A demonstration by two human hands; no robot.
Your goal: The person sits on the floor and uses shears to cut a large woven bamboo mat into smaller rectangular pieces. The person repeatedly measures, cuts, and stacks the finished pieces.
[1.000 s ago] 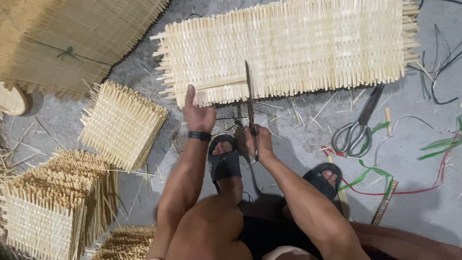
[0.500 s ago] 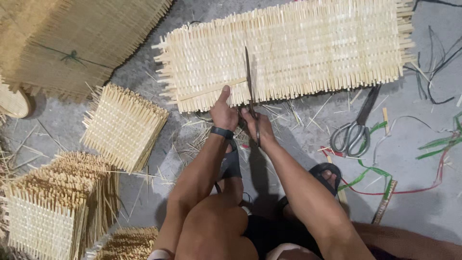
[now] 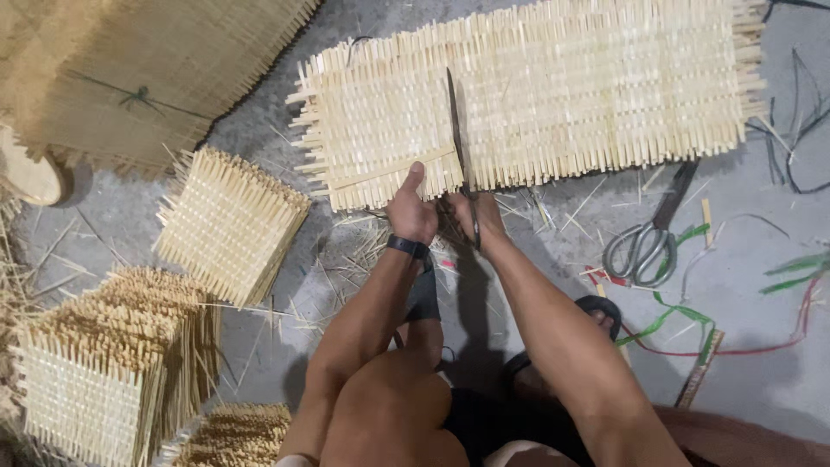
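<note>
A long woven bamboo mat lies across the grey floor in front of me. My right hand grips the handles of large dark shears, whose blades point away from me over the mat's near half. My left hand, with a black wristband, presses on the mat's near edge just left of the blades, thumb up.
A second pair of scissors lies right of my arms among green and red ribbons. Square woven pieces and stacks of them sit at left. A big mat fills the top left. Splinters litter the floor.
Both hands have moved away from me, from the floor near my sandals up to the mat's near edge. The shears' blades now lie farther over the mat.
</note>
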